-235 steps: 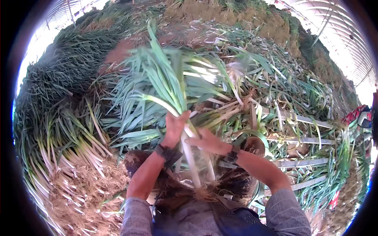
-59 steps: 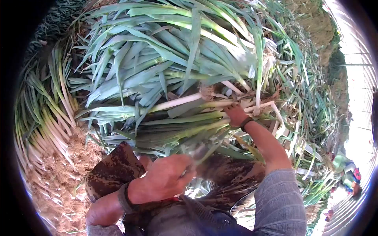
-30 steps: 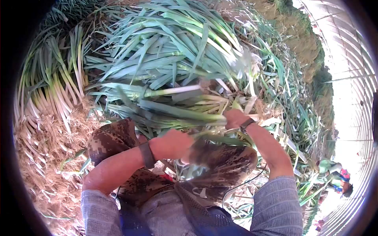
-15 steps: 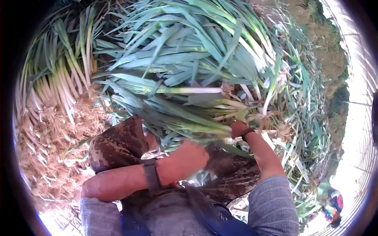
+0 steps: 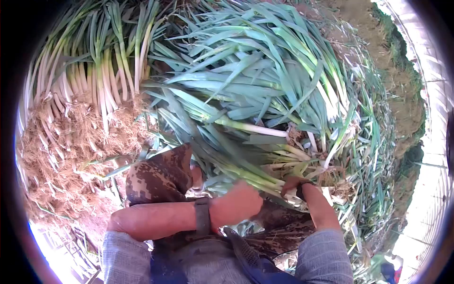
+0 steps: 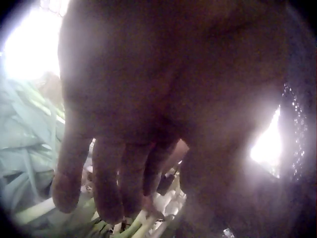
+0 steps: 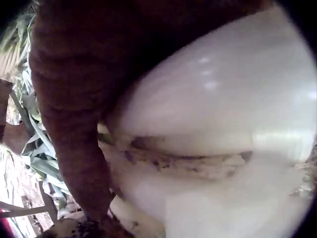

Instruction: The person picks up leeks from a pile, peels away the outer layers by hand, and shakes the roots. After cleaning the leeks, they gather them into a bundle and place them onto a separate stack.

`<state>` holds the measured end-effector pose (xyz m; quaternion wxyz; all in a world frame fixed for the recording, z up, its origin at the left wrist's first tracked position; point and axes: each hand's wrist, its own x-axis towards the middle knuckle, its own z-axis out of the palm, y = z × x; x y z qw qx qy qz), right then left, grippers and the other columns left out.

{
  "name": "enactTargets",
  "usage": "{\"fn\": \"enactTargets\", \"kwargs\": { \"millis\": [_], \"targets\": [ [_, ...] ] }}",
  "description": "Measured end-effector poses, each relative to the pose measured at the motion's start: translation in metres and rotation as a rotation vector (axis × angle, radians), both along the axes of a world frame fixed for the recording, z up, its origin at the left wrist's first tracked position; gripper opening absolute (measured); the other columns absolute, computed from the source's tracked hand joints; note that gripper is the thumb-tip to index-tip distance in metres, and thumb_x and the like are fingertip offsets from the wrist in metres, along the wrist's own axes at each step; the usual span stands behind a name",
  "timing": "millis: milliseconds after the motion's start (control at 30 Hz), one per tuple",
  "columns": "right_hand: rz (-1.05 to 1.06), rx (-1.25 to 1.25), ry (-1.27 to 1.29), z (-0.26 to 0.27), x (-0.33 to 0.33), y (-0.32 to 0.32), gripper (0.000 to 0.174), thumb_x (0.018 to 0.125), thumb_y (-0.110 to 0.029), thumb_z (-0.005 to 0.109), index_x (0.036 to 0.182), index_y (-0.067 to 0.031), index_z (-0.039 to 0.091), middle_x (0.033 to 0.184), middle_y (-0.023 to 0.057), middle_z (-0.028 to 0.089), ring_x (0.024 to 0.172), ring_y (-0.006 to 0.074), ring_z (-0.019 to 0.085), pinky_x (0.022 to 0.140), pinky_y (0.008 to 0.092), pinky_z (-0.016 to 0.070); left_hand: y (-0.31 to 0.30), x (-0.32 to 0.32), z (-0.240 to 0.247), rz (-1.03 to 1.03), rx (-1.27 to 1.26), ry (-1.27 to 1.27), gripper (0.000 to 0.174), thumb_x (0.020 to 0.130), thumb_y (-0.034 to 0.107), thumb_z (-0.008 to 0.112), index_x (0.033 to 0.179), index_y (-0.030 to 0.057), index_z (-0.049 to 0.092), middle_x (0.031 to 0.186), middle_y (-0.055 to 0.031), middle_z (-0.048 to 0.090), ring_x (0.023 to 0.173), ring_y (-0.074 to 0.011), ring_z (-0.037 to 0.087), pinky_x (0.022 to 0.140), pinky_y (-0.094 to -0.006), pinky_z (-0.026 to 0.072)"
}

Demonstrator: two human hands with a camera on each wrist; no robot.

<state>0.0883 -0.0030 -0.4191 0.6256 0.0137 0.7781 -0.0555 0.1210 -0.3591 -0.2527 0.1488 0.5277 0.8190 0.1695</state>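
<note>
In the head view my right hand (image 5: 293, 186) grips the pale lower ends of a few leeks (image 5: 253, 177). Their green leaves trail to the upper left over the pile. Up close in the right wrist view, fingers (image 7: 74, 109) curl around thick white leek shafts (image 7: 218, 89). My left hand (image 5: 236, 204) hovers over the lap, slightly blurred, left of the leek ends. From its own wrist, the left hand (image 6: 163, 74) looks dark against the light, its fingers hanging fairly straight with nothing between them. White leek ends (image 6: 161, 206) show behind those fingers.
A large heap of leeks (image 5: 236, 75) lies ahead, leaves toward the left. Rooted leeks (image 5: 101, 85) stand in rows at left, above a mass of brown roots (image 5: 80, 137). Camouflage-clad knees (image 5: 161, 175) flank the hands. Cut leaves (image 5: 373, 142) litter the right side.
Earlier both hands held leeks upright over the lap. Since then my right hand has reached to the pile, taken hold of leeks and drawn them nearer. The head view has turned too.
</note>
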Motion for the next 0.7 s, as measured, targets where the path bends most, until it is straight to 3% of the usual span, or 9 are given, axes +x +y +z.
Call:
{"fn": "enactTargets", "kwargs": {
  "millis": [200, 333, 367, 400, 467, 600, 633, 667, 700],
  "targets": [
    [0.097, 0.081, -0.039, -0.030, 0.011, 0.003, 0.070, 0.056, -0.040, 0.080, 0.118, -0.0100, 0.066, 0.123, 0.0166, 0.062, 0.114, 0.0357, 0.058, 0.097, 0.0447, 0.0457, -0.004, 0.000, 0.012, -0.037, -0.049, -0.080, 0.025, 0.078, 0.019, 0.060, 0.097, 0.0023, 0.062, 0.090, -0.0064, 0.064, 0.083, -0.0220, 0.063, 0.068, -0.0408, 0.0473],
    [0.116, 0.059, -0.035, -0.042, 0.020, 0.005, 0.072, 0.055, -0.043, 0.079, 0.118, -0.0103, 0.066, 0.127, 0.0160, 0.060, 0.118, 0.0347, 0.055, 0.101, 0.0452, 0.0420, -0.006, -0.006, 0.015, -0.027, -0.044, -0.201, 0.027, 0.080, 0.018, 0.061, 0.101, 0.0030, 0.063, 0.109, -0.0117, 0.062, 0.087, -0.0223, 0.063, 0.069, -0.0406, 0.0487],
    [0.187, 0.059, -0.003, -0.050, 0.024, 0.006, 0.078, 0.050, -0.043, 0.082, 0.116, -0.0051, 0.066, 0.121, 0.0181, 0.062, 0.114, 0.0339, 0.058, 0.097, 0.0436, 0.0451, -0.006, -0.009, 0.015, -0.029, -0.080, -0.266, 0.028, 0.080, 0.018, 0.061, 0.103, 0.0030, 0.063, 0.116, -0.0137, 0.061, 0.088, -0.0225, 0.063, 0.069, -0.0405, 0.0492],
    [0.259, 0.055, 0.030, -0.059, 0.027, 0.006, 0.084, 0.045, -0.043, 0.085, 0.114, 0.0001, 0.066, 0.116, 0.0201, 0.065, 0.109, 0.0331, 0.061, 0.092, 0.0421, 0.0483, -0.007, -0.007, 0.010, -0.023, -0.086, -0.270, 0.028, 0.080, 0.018, 0.061, 0.103, 0.0030, 0.063, 0.116, -0.0137, 0.061, 0.088, -0.0225, 0.063, 0.069, -0.0405, 0.0492],
    [0.201, 0.061, -0.007, -0.060, 0.031, 0.003, 0.085, 0.044, -0.044, 0.085, 0.115, -0.0003, 0.066, 0.117, 0.0207, 0.064, 0.110, 0.0333, 0.060, 0.093, 0.0418, 0.0476, -0.009, 0.002, -0.001, 0.080, 0.038, -0.075, 0.024, 0.071, 0.018, 0.067, 0.092, 0.0063, 0.064, 0.085, -0.0038, 0.065, 0.081, -0.0218, 0.063, 0.063, -0.0422, 0.0484],
    [0.068, 0.004, -0.102, -0.029, 0.020, -0.009, 0.085, 0.044, -0.045, 0.085, 0.114, -0.0004, 0.065, 0.115, 0.0200, 0.064, 0.108, 0.0322, 0.060, 0.092, 0.0403, 0.0483, -0.008, -0.001, 0.007, 0.080, 0.054, -0.089, 0.023, 0.072, 0.018, 0.066, 0.092, 0.0065, 0.064, 0.086, -0.0038, 0.065, 0.083, -0.0219, 0.064, 0.063, -0.0422, 0.0489],
    [0.062, 0.031, -0.052, -0.024, 0.017, -0.007, 0.084, 0.044, -0.045, 0.085, 0.113, -0.0003, 0.065, 0.114, 0.0199, 0.064, 0.106, 0.0313, 0.061, 0.090, 0.0400, 0.0492, -0.008, -0.005, 0.012, 0.025, -0.009, -0.124, 0.028, 0.074, 0.019, 0.066, 0.097, 0.0049, 0.063, 0.100, -0.0071, 0.064, 0.085, -0.0221, 0.064, 0.066, -0.0407, 0.0487],
    [0.161, -0.007, -0.122, 0.027, -0.006, -0.033, 0.076, 0.064, -0.035, 0.076, 0.131, -0.0070, 0.053, 0.122, 0.0225, 0.061, 0.112, 0.0310, 0.059, 0.092, 0.0442, 0.0490, -0.007, -0.007, 0.016, -0.032, -0.071, -0.158, 0.033, 0.075, 0.021, 0.066, 0.103, 0.0032, 0.063, 0.113, -0.0104, 0.063, 0.087, -0.0223, 0.064, 0.069, -0.0393, 0.0485],
    [0.054, 0.065, -0.176, 0.061, -0.028, -0.050, 0.072, 0.066, -0.031, 0.076, 0.130, -0.0070, 0.054, 0.125, 0.0230, 0.058, 0.112, 0.0309, 0.059, 0.092, 0.0443, 0.0491, -0.005, -0.006, 0.018, -0.046, -0.058, -0.144, 0.033, 0.075, 0.021, 0.066, 0.103, 0.0032, 0.063, 0.113, -0.0104, 0.063, 0.087, -0.0223, 0.064, 0.069, -0.0393, 0.0485]
  ]
}}
